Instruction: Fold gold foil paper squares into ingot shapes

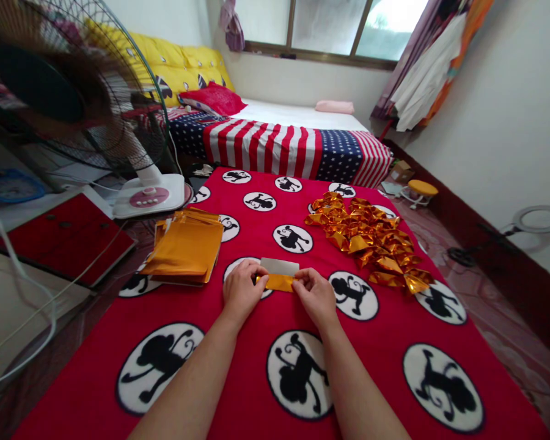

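Between my two hands lies a partly folded sheet of gold foil paper (279, 282), its pale grey-silver back showing along the far half. My left hand (244, 286) pinches the left end of the folded gold strip. On the right end, the thumb and fingers of my right hand (316, 293) are closed on the same sheet. Left of my hands sits a stack of flat gold foil sheets (183, 247). A heap of folded, shiny gold foil pieces (371, 238) lies to the right, beyond my right hand.
Everything rests on a red cloth (229, 391) printed with black monkeys in white circles. An electric fan (149, 195) stands at the left, its blades blurred. Behind is a bed (279, 146) with a striped and starred cover. A yellow-topped stool (421, 187) is at the right.
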Tool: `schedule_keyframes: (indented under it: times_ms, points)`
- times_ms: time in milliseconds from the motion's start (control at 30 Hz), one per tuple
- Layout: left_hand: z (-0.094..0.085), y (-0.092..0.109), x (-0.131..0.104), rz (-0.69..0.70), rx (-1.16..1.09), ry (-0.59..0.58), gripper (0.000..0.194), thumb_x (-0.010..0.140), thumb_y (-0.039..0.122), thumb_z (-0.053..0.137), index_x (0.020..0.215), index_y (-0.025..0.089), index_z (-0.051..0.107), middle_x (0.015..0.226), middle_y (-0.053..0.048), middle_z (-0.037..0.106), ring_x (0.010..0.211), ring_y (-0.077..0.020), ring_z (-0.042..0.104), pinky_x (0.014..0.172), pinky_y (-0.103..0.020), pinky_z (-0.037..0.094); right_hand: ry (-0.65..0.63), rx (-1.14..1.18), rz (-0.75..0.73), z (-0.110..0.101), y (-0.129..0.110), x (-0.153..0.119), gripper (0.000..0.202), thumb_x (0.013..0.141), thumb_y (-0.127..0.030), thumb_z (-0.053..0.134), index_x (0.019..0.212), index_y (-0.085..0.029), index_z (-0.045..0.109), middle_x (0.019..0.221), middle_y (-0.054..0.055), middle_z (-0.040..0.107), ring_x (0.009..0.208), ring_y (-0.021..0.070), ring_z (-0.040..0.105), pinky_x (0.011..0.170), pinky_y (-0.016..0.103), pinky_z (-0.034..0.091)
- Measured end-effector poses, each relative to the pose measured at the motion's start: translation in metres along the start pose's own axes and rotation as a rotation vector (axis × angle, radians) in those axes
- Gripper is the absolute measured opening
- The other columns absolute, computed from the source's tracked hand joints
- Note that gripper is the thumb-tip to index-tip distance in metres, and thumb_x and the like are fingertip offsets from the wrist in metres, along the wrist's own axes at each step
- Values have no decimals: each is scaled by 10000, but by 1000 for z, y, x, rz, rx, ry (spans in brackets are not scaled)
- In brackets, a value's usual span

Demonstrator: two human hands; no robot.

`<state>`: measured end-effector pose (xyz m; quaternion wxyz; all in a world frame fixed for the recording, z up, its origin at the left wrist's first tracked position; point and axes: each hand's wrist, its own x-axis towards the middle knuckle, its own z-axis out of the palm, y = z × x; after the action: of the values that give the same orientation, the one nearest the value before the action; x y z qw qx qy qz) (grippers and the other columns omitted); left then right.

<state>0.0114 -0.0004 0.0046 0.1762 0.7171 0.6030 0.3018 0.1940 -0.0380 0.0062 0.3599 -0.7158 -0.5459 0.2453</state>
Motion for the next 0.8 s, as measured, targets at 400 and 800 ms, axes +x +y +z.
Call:
schedule_keyframes:
  times_ms: [400,800]
  points:
    - [0,0,0,17,-14,2,57,790,253,639,791,247,695,941,-6,683,853,-181,622,729,-287,466,32,-46,-8,0,-3,-2,152,764,-308,578,855,-232,673,651,-30,658,599,149,601,567,240,379]
    - [0,1,0,21,-12,4,55,790,252,636,780,245,689,926,-8,688,836,-181,620,726,-290,460,50,-56,-30,3,0,-5,135,780,-303,566,824,-242,678,669,-29,677,591,146,598,557,239,380]
